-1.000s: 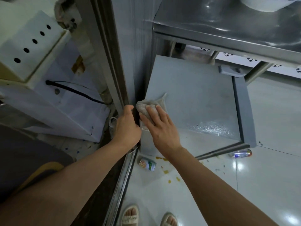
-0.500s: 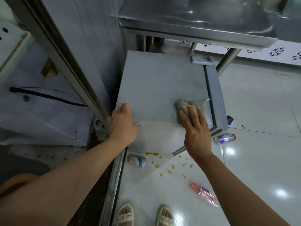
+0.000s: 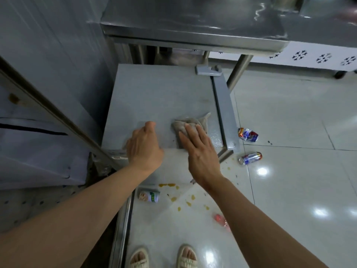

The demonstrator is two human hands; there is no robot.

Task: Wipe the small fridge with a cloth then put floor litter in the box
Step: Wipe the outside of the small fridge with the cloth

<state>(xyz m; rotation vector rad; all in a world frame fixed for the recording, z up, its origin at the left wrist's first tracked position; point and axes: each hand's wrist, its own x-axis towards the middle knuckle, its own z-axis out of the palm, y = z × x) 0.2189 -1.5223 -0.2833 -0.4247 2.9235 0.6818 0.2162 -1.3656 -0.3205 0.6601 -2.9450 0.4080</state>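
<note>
Head view: wiping is going on, so step 1 isn't done yet. Right hand [image 3: 201, 151] presses the cloth [image 3: 190, 122] flat on top of the small fridge [image 3: 154, 93], fingers straight & a bit spread. Left hand [image 3: 144, 149] rests on the fridge top near its front edge, fingers curled loosely, holding nothing. Litter is on the floor [image 3: 289, 190]: blue can [image 3: 250, 158], green can [image 3: 148, 196], crushed wrapper [image 3: 248, 134], pink bottle [image 3: 222, 221], yellow spots. No box in sight, so step 2 is all left to do.
</note>
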